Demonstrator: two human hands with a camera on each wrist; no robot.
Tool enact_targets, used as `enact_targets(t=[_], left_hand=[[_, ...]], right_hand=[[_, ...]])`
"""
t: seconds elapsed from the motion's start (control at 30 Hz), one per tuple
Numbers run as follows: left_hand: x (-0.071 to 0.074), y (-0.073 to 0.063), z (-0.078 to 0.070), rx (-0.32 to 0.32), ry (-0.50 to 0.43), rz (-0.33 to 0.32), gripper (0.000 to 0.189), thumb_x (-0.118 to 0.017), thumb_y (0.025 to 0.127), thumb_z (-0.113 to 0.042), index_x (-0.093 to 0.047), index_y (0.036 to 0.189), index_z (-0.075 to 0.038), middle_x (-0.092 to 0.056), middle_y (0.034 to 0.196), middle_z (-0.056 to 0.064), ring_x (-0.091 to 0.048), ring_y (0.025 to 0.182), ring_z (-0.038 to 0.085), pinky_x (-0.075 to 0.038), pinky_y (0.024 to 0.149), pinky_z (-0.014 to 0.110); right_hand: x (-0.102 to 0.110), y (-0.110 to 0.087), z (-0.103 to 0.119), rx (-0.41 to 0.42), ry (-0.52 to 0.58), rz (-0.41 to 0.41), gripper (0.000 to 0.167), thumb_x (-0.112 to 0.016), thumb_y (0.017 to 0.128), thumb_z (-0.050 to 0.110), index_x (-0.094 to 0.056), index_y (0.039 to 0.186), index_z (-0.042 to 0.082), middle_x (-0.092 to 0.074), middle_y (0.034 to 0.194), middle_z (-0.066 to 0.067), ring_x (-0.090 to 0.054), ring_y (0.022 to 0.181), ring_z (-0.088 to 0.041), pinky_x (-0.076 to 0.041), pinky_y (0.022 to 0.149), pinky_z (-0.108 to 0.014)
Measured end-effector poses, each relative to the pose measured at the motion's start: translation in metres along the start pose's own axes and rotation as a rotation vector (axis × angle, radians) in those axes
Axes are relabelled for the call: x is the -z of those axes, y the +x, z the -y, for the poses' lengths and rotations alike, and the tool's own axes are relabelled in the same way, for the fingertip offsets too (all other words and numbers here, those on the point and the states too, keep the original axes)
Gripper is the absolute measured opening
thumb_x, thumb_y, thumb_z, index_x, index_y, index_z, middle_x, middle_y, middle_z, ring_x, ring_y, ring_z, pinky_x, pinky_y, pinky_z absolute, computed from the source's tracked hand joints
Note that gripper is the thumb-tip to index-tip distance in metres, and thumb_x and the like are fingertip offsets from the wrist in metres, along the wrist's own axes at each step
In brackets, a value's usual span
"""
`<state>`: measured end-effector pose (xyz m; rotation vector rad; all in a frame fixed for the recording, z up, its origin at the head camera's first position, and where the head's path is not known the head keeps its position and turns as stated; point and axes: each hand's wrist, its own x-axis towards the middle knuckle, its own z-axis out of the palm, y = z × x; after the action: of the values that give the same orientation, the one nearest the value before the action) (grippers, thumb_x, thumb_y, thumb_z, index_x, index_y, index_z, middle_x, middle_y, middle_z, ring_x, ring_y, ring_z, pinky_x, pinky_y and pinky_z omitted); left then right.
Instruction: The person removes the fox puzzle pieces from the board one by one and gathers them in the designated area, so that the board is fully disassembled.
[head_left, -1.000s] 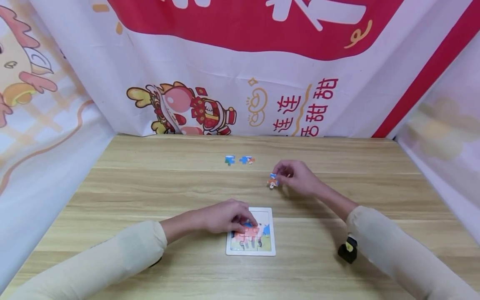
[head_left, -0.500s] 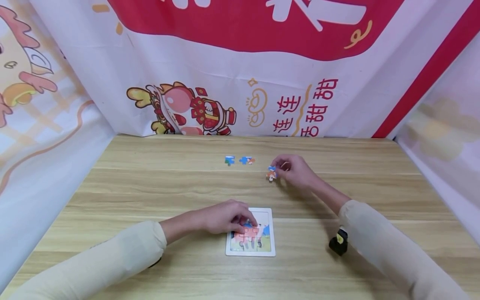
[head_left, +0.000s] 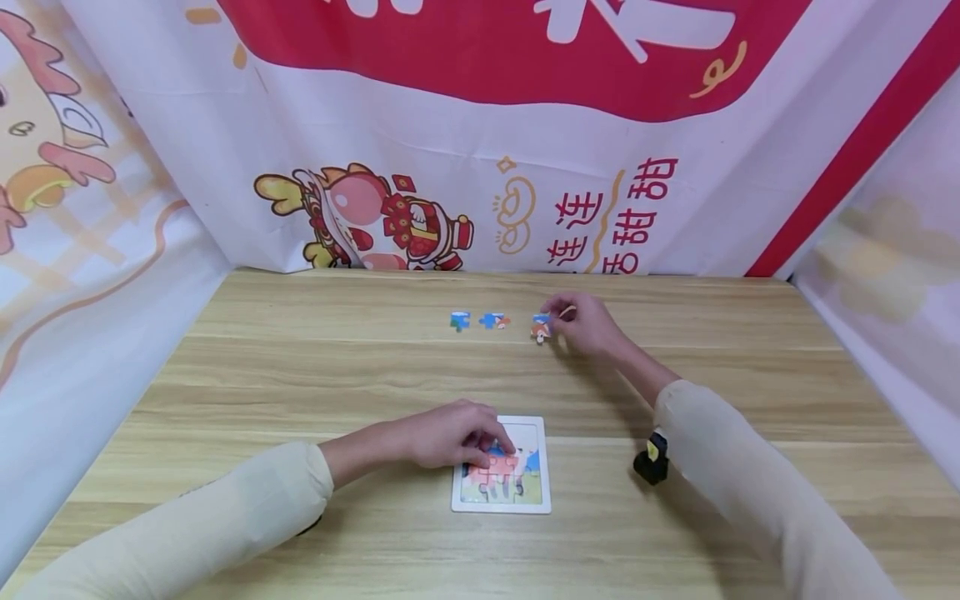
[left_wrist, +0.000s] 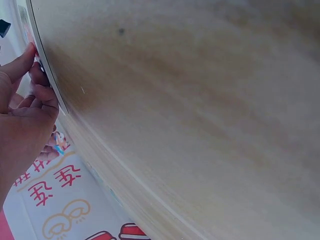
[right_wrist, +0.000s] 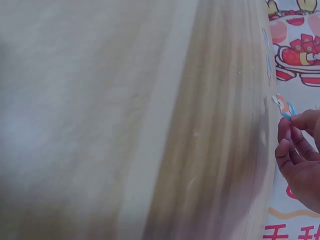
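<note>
At the far middle of the table, my right hand pinches a jigsaw puzzle piece with orange, white and blue print between thumb and fingertips. The right wrist view also has this piece, held up off the tabletop. My left hand rests on the upper left of a white-framed jigsaw puzzle, thumb and index finger touching its surface. Pink pieces and a pale green lower part show in the frame; its top part is bare white. The left fingers hide some of the puzzle.
Two loose puzzle pieces lie near the back edge: a blue and green piece and a blue and orange piece. A printed white and red cloth hangs behind the wooden table. A black wrist device hangs at the right sleeve.
My right hand has moved away toward the back of the table, carrying the puzzle piece level with the two loose ones. The left hand and the framed puzzle stay in place.
</note>
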<state>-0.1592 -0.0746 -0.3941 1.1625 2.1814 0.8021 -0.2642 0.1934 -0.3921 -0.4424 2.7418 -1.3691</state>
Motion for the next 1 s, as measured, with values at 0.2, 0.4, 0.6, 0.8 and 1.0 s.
enact_targets(t=[0.2, 0.4, 0.6, 0.8, 1.0], left_hand=[[0.000, 0.000, 0.001, -0.009, 0.001, 0.001, 0.025, -0.073, 0.096, -0.006, -0.076, 0.121, -0.009, -0.057, 0.088, -0.008, -0.050, 0.078, 0.003, -0.044, 0.070, 0.019], [0.001, -0.001, 0.003, -0.052, 0.026, -0.004, 0.027, -0.073, 0.096, -0.006, -0.076, 0.122, -0.008, -0.059, 0.089, -0.006, -0.049, 0.078, 0.002, -0.045, 0.071, 0.019], [0.001, 0.000, 0.003, -0.066, 0.034, -0.001, 0.027, -0.073, 0.095, -0.006, -0.076, 0.123, -0.007, -0.060, 0.090, -0.006, -0.049, 0.078, 0.001, -0.046, 0.070, 0.019], [0.002, 0.000, 0.002, -0.066, 0.029, 0.004, 0.028, -0.074, 0.095, -0.006, -0.076, 0.123, -0.007, -0.061, 0.091, -0.006, -0.050, 0.078, 0.001, -0.046, 0.070, 0.019], [0.002, 0.001, 0.004, -0.065, 0.024, 0.007, 0.027, -0.074, 0.095, -0.006, -0.076, 0.123, -0.007, -0.061, 0.091, -0.006, -0.049, 0.078, 0.001, -0.046, 0.070, 0.019]], right_hand=[[-0.004, 0.012, 0.002, -0.055, 0.010, 0.012, 0.019, -0.066, 0.095, -0.004, -0.071, 0.113, -0.003, -0.068, 0.104, -0.016, -0.066, 0.096, -0.028, -0.055, 0.074, -0.029], [-0.011, 0.021, 0.006, -0.017, -0.012, 0.004, 0.017, -0.065, 0.093, -0.008, -0.071, 0.109, -0.007, -0.069, 0.100, -0.018, -0.066, 0.094, -0.029, -0.053, 0.075, -0.025], [-0.015, 0.025, 0.008, -0.034, -0.060, -0.006, 0.014, -0.066, 0.092, -0.009, -0.073, 0.104, -0.005, -0.071, 0.099, -0.018, -0.066, 0.093, -0.028, -0.054, 0.077, -0.031], [-0.017, 0.030, 0.007, -0.084, -0.101, -0.005, 0.014, -0.067, 0.094, -0.005, -0.075, 0.105, 0.000, -0.071, 0.103, -0.015, -0.063, 0.095, -0.026, -0.054, 0.082, -0.037], [-0.017, 0.034, 0.005, -0.090, -0.126, 0.004, 0.016, -0.067, 0.094, -0.006, -0.076, 0.106, -0.001, -0.073, 0.104, -0.016, -0.064, 0.095, -0.026, -0.054, 0.084, -0.038]])
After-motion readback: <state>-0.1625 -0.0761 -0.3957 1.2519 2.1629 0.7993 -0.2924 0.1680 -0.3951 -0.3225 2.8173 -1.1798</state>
